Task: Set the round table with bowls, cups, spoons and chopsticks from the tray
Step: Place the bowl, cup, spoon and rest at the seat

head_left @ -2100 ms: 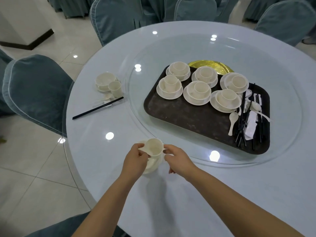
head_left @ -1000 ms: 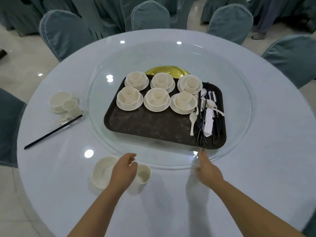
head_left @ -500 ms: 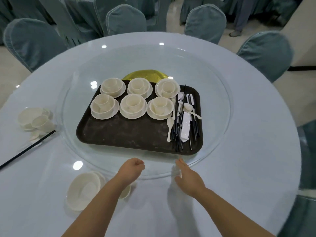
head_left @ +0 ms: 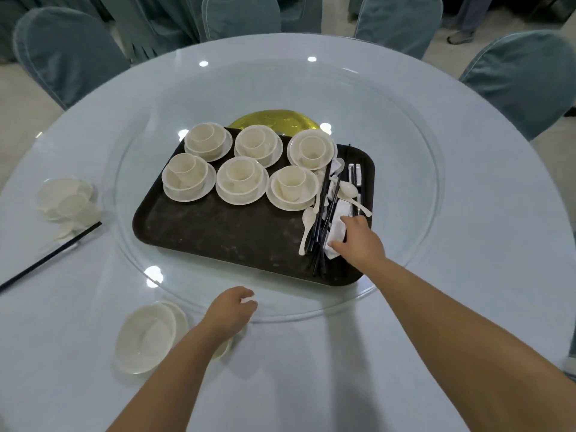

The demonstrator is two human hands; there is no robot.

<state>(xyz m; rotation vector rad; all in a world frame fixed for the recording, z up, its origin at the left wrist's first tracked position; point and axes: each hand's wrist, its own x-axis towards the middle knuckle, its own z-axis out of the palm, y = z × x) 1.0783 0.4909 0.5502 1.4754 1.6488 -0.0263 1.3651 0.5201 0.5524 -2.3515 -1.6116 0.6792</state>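
A dark tray (head_left: 218, 238) sits on the glass turntable (head_left: 405, 151) of the round table (head_left: 467, 213). It carries several cream cup-in-bowl sets (head_left: 241, 179), with black chopsticks (head_left: 319, 226), white spoons (head_left: 347, 190) and small white rests (head_left: 338, 227) along its right side. My right hand (head_left: 358, 241) reaches onto that side, thumb and fingers spread over a white rest, nothing lifted. My left hand (head_left: 230, 310) hovers loosely curled at the turntable's near edge, holding nothing. A cup (head_left: 226, 347) is mostly hidden under its wrist, beside a bowl on a saucer (head_left: 146, 335).
A laid place with bowl and cup (head_left: 62, 198) and black chopsticks (head_left: 46, 257) lies at the table's left edge. A gold plate (head_left: 274, 118) pokes out behind the tray. Blue-covered chairs (head_left: 62, 51) ring the table, one at the right (head_left: 523, 76).
My right hand went from the turntable's near edge forward onto the tray's right side. My left hand let go of the cup earlier and stays near it. The view shifted right.
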